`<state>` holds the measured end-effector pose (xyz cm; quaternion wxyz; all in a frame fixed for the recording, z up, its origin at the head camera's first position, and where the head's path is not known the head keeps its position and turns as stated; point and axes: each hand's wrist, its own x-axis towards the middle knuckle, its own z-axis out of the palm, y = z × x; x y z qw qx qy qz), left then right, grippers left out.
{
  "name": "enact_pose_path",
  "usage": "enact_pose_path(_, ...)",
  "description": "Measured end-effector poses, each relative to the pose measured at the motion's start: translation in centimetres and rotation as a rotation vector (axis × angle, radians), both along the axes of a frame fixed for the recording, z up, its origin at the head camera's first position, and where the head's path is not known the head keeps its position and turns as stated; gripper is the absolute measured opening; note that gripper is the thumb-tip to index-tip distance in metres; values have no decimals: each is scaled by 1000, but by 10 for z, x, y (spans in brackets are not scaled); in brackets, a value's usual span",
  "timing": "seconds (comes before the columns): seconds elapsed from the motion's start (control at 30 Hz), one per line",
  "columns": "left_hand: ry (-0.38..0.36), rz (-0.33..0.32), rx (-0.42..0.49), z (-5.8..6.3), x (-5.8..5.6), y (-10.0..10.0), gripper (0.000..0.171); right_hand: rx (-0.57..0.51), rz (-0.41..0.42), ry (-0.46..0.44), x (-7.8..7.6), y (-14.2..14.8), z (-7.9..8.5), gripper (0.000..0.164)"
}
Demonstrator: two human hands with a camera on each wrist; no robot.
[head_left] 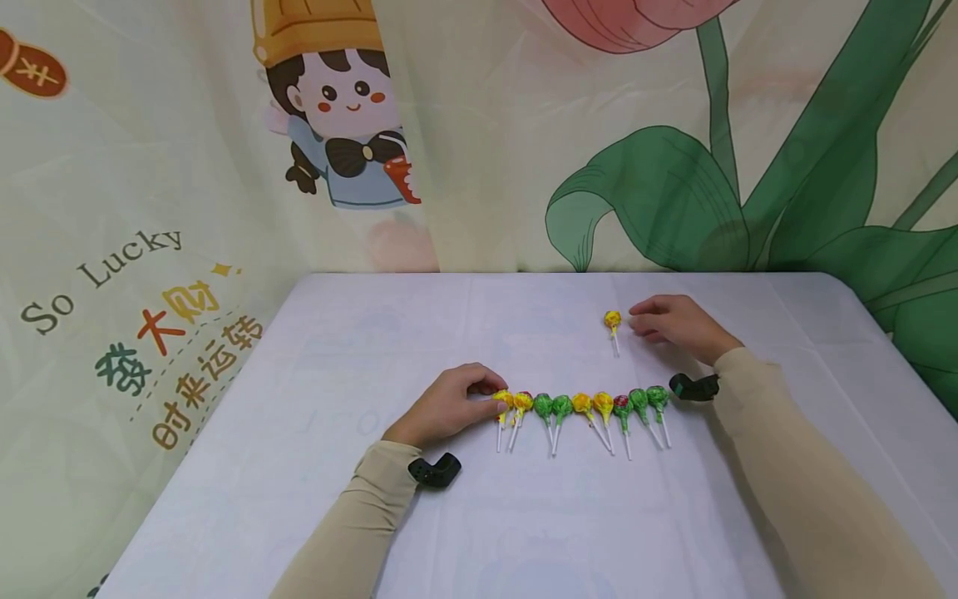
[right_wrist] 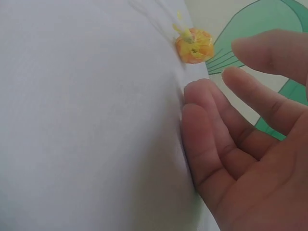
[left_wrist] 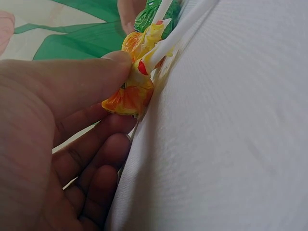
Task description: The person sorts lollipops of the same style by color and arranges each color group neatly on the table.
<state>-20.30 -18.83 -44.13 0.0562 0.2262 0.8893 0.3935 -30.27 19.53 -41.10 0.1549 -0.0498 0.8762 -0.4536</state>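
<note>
At the left end of a row of lollipops, my left hand (head_left: 449, 405) pinches a yellow-wrapped lollipop (left_wrist: 130, 100) between thumb and fingers. A second yellow lollipop (head_left: 523, 403) lies right beside it. The row goes on rightward with green lollipops (head_left: 562, 406), yellow ones (head_left: 603, 403), a red-and-green one (head_left: 622, 406) and more green ones (head_left: 658, 397), white sticks toward me. Farther back, one yellow lollipop (head_left: 613, 319) lies alone. My right hand (head_left: 677, 323) is just right of it, fingers loosely bent, holding nothing; the right wrist view shows a gap between fingertips and lollipop (right_wrist: 195, 48).
A white cloth covers the table (head_left: 337, 333), whose far edge meets a printed curtain (head_left: 486, 125) with a cartoon figure and large green leaves. Each wrist wears a black device, the left one (head_left: 436, 471) close to the tabletop and the right one (head_left: 693, 387) near the row's right end.
</note>
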Motion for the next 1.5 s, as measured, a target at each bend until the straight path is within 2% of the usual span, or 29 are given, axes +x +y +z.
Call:
enact_pose_path(0.37,-11,4,-4,2,2,1,18,-48,46,5,19,12,-1,47)
enact_pose_path(0.63,-9,6,-5,1,1,0,19,-80,16,3,29,16,-4,48)
enact_pose_path(0.93,-19,10,10,1,2,0,18,-74,4,20,41,15,-6,49)
enact_pose_path(1.27,1,-8,38,2,1,1,17,-34,34,54,51,17,-6,46)
enact_pose_path(1.5,-23,13,35,-1,1,0,17,-35,22,70,57,16,-12,45)
